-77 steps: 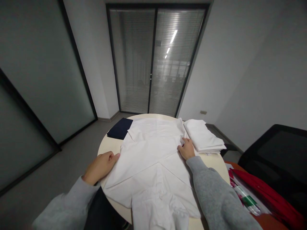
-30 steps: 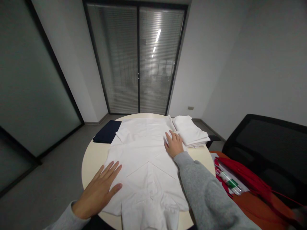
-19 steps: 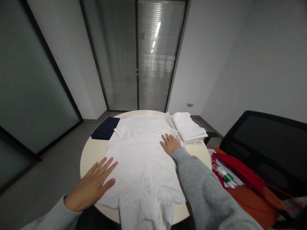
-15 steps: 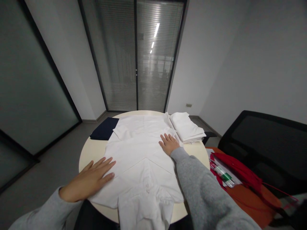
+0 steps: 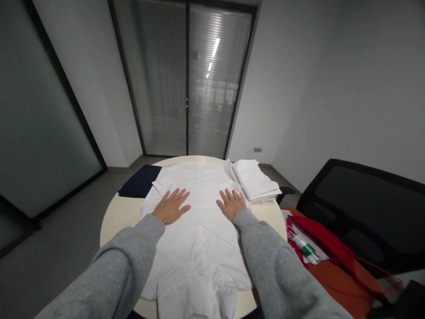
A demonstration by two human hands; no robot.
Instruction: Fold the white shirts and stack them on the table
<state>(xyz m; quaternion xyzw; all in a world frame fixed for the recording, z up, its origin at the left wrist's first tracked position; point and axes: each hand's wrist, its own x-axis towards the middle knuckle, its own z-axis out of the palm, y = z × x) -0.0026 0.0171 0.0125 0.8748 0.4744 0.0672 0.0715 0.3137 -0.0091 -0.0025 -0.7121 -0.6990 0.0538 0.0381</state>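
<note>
A white garment with a buttoned placket, like a shirt [image 5: 199,243], lies spread over the round table [image 5: 111,219], its near end hanging past the front edge. My left hand [image 5: 171,207] rests flat on its left half, fingers spread. On the right half lies my right hand [image 5: 230,204], also flat with fingers apart. Neither hand grips the cloth. Just beyond my right hand sits a stack of folded white cloth [image 5: 255,179]. A folded dark navy cloth [image 5: 139,181] lies at the table's left side, partly beside the shirt.
To the right stands a black mesh office chair [image 5: 361,208] with an orange seat [image 5: 348,283]. On that seat are a red bag [image 5: 325,239] and a clear bottle with a green label [image 5: 307,249]. Glass partitions with blinds [image 5: 166,88] rise behind the table.
My left hand has moved forward and right, from the shirt's lower left edge to its upper left half. My right hand stays on nearly the same spot. The view has shifted slightly.
</note>
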